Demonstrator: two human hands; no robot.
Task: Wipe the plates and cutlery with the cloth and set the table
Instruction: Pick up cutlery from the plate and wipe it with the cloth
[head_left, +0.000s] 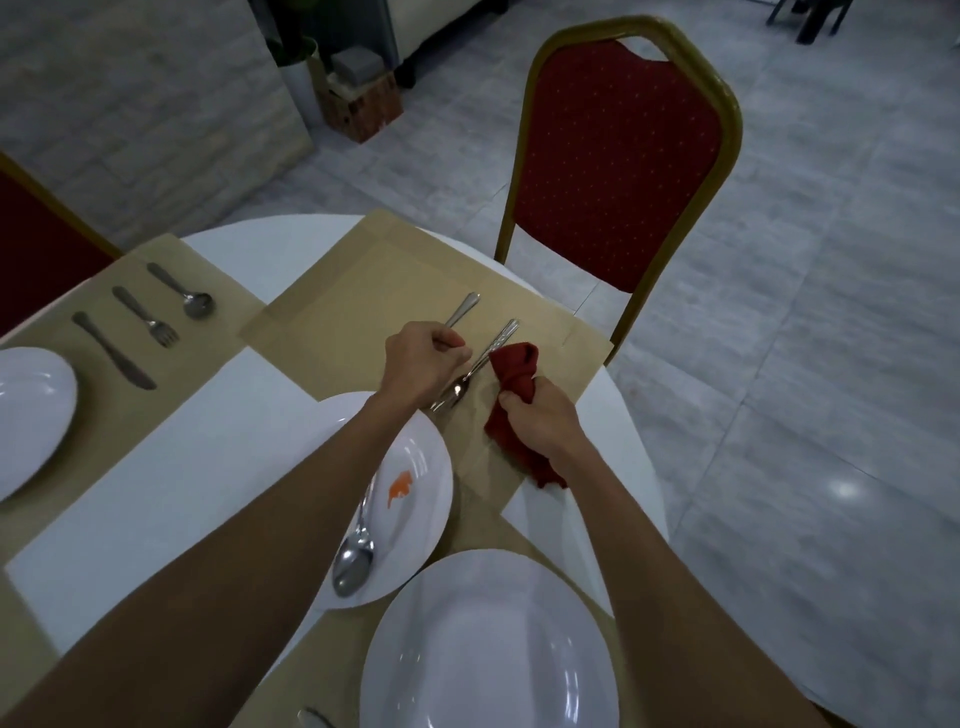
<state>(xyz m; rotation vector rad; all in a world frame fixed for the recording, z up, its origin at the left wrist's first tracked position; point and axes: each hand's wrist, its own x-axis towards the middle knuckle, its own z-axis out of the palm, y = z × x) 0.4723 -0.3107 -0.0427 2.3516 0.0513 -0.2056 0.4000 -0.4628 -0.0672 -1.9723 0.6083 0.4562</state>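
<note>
My left hand (422, 364) grips a piece of cutlery (462, 310) whose handle sticks out past the fingers over the tan placemat (363, 291). A fork (475, 366) lies on the mat just right of that hand, tines toward me. My right hand (540, 415) holds a bunched dark red cloth (517, 395) beside the fork. Under my left forearm sits a white plate (421, 499) with an orange smear (400, 488) and a spoon (356, 553) resting on it. A clean white plate (488, 644) sits nearest me.
At the left place setting lie a knife (113, 351), a fork (145, 316) and a spoon (182, 290) beside another white plate (31, 415). A red chair with a gold frame (618, 156) stands behind the table. Another red chair (41, 249) is at the far left.
</note>
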